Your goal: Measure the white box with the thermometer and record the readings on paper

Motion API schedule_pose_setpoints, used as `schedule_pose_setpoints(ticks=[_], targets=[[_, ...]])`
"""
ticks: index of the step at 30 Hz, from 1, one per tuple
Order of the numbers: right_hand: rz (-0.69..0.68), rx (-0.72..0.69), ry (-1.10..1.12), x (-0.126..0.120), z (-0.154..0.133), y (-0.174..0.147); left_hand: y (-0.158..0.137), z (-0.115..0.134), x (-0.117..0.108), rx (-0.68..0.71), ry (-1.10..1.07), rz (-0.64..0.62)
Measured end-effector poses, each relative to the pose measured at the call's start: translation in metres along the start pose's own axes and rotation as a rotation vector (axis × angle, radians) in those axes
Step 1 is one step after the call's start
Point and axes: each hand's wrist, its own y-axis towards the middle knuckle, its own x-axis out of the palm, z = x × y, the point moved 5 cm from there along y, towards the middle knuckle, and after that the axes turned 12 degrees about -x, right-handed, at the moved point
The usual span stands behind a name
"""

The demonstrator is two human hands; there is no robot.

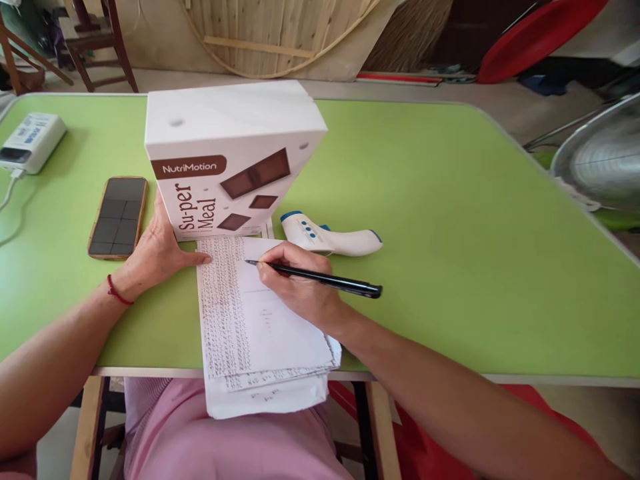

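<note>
My right hand (300, 280) grips a black pen (345, 283), its tip at the upper part of a sheet of paper (290, 333). Dense rows of small handwriting cover the sheet's left side; more sheets lie under it and overhang the table's front edge. My left hand (163, 237) is spread at the lower left of a white NutriMotion box (235, 110). Its thumb lies on the paper's top left corner, while the other fingers run beside the box and are partly hidden by it. The box stands upright at the paper's far end.
A phone (118, 217) lies left of my left hand. Further left sits a white power bank (34, 140) with a cable. A white and blue infrared thermometer (333, 237) lies beyond my right hand. The green table (475, 233) extends to the right. A wooden chair (97, 47) stands behind.
</note>
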Motion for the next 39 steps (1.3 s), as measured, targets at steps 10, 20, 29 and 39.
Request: schedule_pose_setpoints(ticks=[10,20,29,39], targets=[[0.051,-0.049,0.011,-0.0009,0.0011,-0.0012,0.0003,-0.0018,0.0014,0.004,0.004,0.006],[0.046,-0.054,0.003,-0.0001,0.0026,-0.002,0.0002,-0.0014,0.002,0.02,0.034,0.005],[0.042,-0.037,0.005,0.0006,0.0029,-0.002,-0.0002,-0.0003,0.0018,0.035,0.046,0.01],[0.037,-0.071,-0.006,0.0012,-0.0006,-0.0018,0.0,-0.0007,0.0014,0.035,0.023,0.002]])
